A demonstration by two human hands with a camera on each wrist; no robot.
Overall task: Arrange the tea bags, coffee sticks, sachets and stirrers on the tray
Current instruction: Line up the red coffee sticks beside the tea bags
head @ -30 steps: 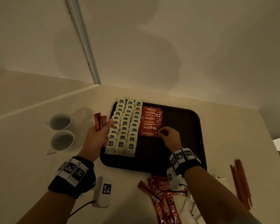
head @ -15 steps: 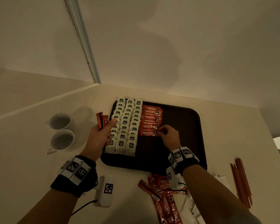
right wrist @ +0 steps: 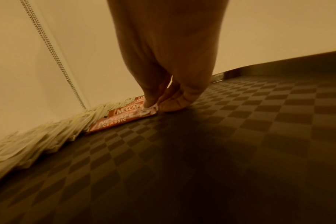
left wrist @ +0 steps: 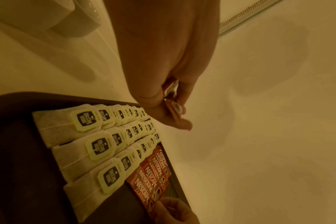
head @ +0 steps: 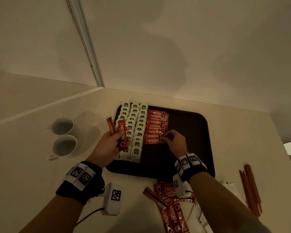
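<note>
A dark tray (head: 190, 132) carries three columns of tea bags (head: 135, 115) on its left side. Beside them lies a column of red coffee sticks (head: 155, 122). My right hand (head: 165, 140) pinches the right end of the nearest coffee stick (head: 152, 141), which lies flat on the tray; the right wrist view shows thumb and finger on that end (right wrist: 151, 109). My left hand (head: 123, 139) hovers over the left tea bags and grips a few coffee sticks (head: 121, 130) upright, seen edge-on in the left wrist view (left wrist: 173, 106).
Two white cups (head: 63, 126) (head: 65, 146) stand left of the tray. Loose coffee sticks (head: 172, 209) lie in front of it, with white sachets (head: 228, 185) and brown stirrers (head: 250, 190) at the right. A white tagged device (head: 113, 197) sits near my left wrist. The wall is close behind.
My left hand has moved right, over the tea bags, and turned so one held stick shows its printed face. The right hand has stayed at the near end of the stick column.
</note>
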